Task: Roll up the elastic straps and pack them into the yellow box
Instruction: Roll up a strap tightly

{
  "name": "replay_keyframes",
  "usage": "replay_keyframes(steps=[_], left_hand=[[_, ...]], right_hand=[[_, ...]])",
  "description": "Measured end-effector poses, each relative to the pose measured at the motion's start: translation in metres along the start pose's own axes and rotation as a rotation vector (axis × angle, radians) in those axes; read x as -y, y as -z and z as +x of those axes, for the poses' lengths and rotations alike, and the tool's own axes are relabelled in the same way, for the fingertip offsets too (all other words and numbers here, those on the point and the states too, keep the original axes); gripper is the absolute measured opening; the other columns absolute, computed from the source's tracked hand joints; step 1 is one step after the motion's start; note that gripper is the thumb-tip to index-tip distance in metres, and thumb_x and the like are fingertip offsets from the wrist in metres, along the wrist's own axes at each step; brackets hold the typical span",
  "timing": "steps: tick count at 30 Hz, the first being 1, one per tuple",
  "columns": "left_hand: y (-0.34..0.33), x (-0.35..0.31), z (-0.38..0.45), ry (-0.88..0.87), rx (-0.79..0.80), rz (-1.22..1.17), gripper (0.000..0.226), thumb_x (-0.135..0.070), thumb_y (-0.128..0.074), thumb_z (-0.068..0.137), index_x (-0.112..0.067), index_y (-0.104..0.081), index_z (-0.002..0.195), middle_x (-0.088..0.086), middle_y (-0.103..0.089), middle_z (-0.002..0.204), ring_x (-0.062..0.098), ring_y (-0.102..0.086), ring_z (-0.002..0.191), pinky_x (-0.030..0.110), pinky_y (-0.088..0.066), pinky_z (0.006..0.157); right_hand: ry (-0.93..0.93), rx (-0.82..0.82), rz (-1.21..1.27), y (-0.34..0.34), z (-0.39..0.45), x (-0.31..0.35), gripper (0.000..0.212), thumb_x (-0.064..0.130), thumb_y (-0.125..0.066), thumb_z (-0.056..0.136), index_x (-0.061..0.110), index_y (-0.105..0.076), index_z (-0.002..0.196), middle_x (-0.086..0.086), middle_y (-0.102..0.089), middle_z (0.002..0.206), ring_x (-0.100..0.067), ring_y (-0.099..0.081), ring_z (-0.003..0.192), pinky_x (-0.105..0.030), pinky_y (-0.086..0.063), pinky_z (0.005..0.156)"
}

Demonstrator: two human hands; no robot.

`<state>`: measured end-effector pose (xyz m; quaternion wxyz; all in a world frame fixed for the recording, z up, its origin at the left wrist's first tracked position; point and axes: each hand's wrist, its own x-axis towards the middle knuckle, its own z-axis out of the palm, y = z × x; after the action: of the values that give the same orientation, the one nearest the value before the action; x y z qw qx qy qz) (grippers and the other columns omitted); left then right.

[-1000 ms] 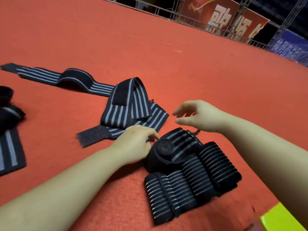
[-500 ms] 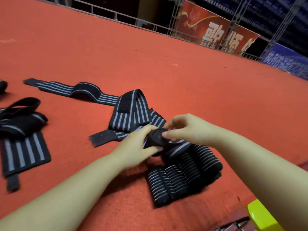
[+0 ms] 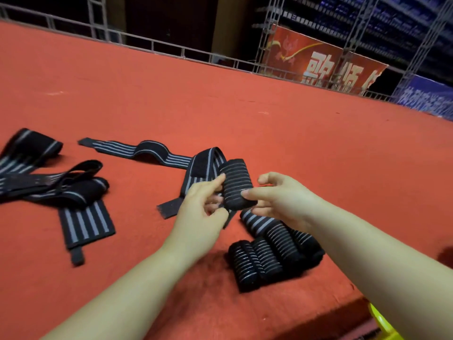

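Observation:
A rolled black strap with grey stripes (image 3: 235,185) is held up between both hands above the red surface. My left hand (image 3: 203,209) pinches its left side, and my right hand (image 3: 279,200) grips its near end with thumb and fingers. A loose tail of this strap hangs below the roll. Several finished rolls (image 3: 272,253) lie side by side just below my right hand. An unrolled strap (image 3: 137,150) lies flat behind the hands. Only a yellow corner of the box (image 3: 382,325) shows at the bottom right.
More loose straps (image 3: 61,190) lie in a tangle at the left, one flat end (image 3: 85,222) pointing toward me. The red carpeted platform (image 3: 220,106) drops off at its near right edge. A metal railing (image 3: 171,49) and banners stand at the back.
Both hands have lifted the roll off the pile and turned it, so its striped side now faces me instead of its coiled end. The camera has tilted up.

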<state>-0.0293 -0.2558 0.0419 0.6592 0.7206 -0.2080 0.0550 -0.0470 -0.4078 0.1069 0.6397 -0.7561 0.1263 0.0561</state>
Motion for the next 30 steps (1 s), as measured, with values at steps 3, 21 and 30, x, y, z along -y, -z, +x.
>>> replay_keyframes(steps=[3, 21, 30], left_hand=[[-0.001, -0.014, -0.005, 0.214, 0.020, -0.343, 0.031, -0.001, -0.054, 0.090, -0.027, -0.065, 0.101, -0.013, -0.071, 0.093, -0.004, -0.063, 0.084, 0.014, -0.049, 0.084], [-0.049, 0.008, -0.021, 0.734, 0.184, -0.534, 0.020, -0.027, -0.065, 0.086, -0.014, -0.066, 0.100, -0.004, -0.073, 0.081, 0.006, -0.067, 0.069, 0.020, -0.052, 0.059], [-0.065, 0.025, -0.019, 0.813, 0.274, -0.299, 0.024, -0.020, -0.050, 0.097, -0.001, -0.055, 0.112, 0.012, -0.064, 0.105, 0.017, -0.066, 0.069, 0.021, -0.057, 0.056]], right_hand=[[0.147, -0.023, -0.175, 0.000, -0.010, -0.001, 0.032, 0.001, -0.068, 0.082, 0.017, -0.042, 0.089, -0.003, -0.059, 0.082, -0.008, -0.060, 0.064, -0.018, -0.052, 0.058], [-0.102, -0.060, -0.468, 0.025, -0.025, -0.027, 0.024, 0.013, -0.067, 0.086, 0.011, -0.064, 0.109, 0.004, -0.063, 0.077, 0.002, -0.056, 0.050, -0.014, -0.044, 0.049], [-0.027, -0.227, -1.124, 0.022, -0.018, -0.050, 0.026, 0.020, -0.059, 0.088, 0.005, -0.068, 0.106, -0.009, -0.070, 0.104, -0.025, -0.064, 0.098, -0.034, -0.050, 0.086]])
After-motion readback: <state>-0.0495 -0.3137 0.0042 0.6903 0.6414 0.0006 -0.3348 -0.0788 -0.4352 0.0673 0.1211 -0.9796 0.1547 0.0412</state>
